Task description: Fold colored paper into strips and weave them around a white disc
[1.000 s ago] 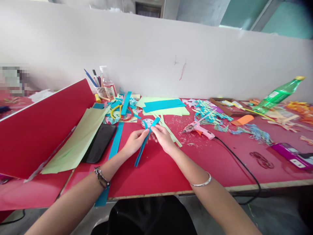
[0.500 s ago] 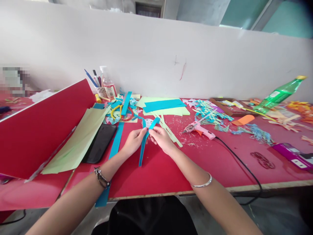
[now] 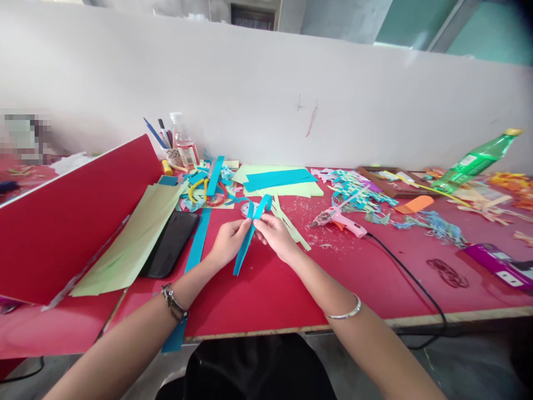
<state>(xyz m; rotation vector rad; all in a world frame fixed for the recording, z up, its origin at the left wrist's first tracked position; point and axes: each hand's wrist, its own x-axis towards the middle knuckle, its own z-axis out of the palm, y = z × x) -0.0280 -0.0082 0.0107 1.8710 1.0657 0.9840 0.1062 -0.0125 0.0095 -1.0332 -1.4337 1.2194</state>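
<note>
Between my two hands is a folded blue paper strip (image 3: 244,253), its lower end pointing toward me and its upper ends spreading apart above my thumbs. My left hand (image 3: 228,240) pinches it from the left, thumb on top. From the right, my right hand (image 3: 275,234) pinches it as well, fingers curled underneath. Just beyond my fingertips a round whitish object (image 3: 245,209) is partly covered by the strip. Pale green narrow strips (image 3: 287,222) lie beside my right hand. A long blue strip (image 3: 199,239) runs under my left forearm.
Right of my hands lies a pink glue gun (image 3: 343,221) with a black cord. Scissors (image 3: 199,191) rest among paper scraps. A black phone (image 3: 170,244) and a standing red board (image 3: 79,216) are at left. A green bottle (image 3: 474,161) leans at far right.
The blue strip has shifted in my fingers: its lower end has swung slightly left and up, and its upper loop now stands higher. Both hands stay nearly in place.
</note>
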